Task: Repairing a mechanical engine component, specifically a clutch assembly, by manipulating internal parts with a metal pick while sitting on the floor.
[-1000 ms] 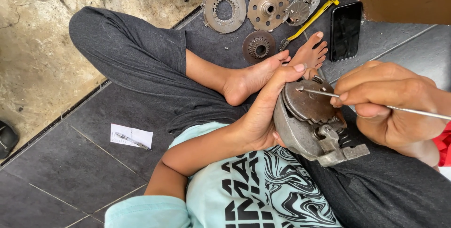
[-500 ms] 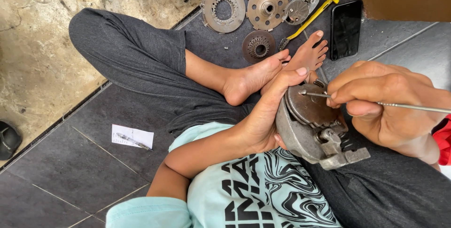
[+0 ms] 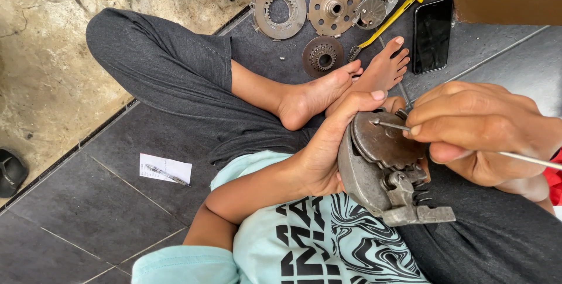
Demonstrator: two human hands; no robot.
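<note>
Left hand (image 3: 328, 149) cups the round metal assembly (image 3: 380, 167) on our lap | right hand (image 3: 480, 129) pinches the thin rod (image 3: 391, 124) onto it | best we brace firmly, probe gently.

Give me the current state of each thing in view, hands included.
Left hand: gripping the round metal assembly, tilted on edge over the lap.
Right hand: pinching a thin metal rod, tip on the assembly's face.
Three metal discs: flat on the floor, apart.
Phone: screen dark, flat on tile.
Pen: resting on a paper slip.
</note>
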